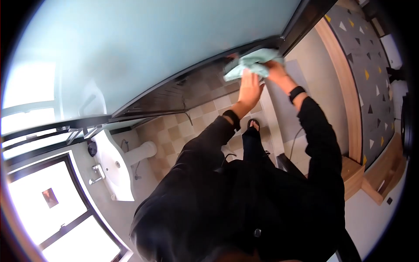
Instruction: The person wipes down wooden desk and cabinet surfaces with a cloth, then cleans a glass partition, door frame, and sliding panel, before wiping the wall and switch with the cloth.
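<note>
Tiled floor (172, 133) | 2 hands (250, 89) (277, 73) on pale cloth (259, 56) | dark frame (303, 24) beside

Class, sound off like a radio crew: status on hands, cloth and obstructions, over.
Left hand and right hand both on pale green cloth. Cloth bunched near dark frame, motion-blurred. No obstruction seen at hands. Over.

Daylight enters through the window (48, 196) at lower left of the frame; its panes are overexposed. Glare marks the glossy panel (144, 48) at upper left. My cloth (255, 63) shows motion blur. Wide-angle distortion bends the edges; the corners are black.
</note>
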Motion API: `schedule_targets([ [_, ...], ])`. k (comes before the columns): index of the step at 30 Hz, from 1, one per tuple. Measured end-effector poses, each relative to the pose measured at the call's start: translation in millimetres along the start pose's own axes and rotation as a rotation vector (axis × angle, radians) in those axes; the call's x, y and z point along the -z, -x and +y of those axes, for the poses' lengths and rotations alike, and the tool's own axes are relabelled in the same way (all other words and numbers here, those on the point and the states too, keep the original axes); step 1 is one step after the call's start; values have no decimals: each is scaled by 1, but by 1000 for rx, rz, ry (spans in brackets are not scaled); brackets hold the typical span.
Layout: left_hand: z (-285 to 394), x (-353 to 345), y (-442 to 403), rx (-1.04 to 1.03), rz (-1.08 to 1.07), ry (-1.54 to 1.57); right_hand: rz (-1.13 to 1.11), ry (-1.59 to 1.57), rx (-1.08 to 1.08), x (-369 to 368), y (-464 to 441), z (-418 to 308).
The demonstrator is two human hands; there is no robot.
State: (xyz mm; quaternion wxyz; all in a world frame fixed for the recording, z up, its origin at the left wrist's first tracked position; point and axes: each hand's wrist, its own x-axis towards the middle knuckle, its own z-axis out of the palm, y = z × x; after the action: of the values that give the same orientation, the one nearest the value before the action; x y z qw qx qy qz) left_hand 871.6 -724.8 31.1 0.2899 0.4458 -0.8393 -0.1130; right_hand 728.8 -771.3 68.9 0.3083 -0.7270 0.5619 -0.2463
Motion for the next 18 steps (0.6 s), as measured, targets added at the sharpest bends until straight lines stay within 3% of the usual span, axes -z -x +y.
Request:
schedule_targets([
  [1, 6, -4, -10, -75, -13, -24, 51, -54, 73, 17, 4, 7],
  [2, 13, -1, -18, -149, -31, -40, 67, 475, 102, 30, 9, 11],
  [7, 30, 25, -5, -88, -56, 106, 107, 637, 244, 17, 15, 23],
  [9, 20, 44, 21, 52, -54, 251, 242, 709, 681, 0, 10, 1],
  [12, -21, 65, 82, 264, 9, 251, -236, 497, 441, -57, -11, -46],
  [13, -38, 74, 106, 339, 38, 277, -341, 375, 273, -79, -21, -67],
  [14, -55, 78, 132, 447, 74, 206, -165, 296, 622, -121, -39, -53],
  [18, -120, 143, 215, 707, 224, 157, -202, 98, 680, -243, -63, -151],
])
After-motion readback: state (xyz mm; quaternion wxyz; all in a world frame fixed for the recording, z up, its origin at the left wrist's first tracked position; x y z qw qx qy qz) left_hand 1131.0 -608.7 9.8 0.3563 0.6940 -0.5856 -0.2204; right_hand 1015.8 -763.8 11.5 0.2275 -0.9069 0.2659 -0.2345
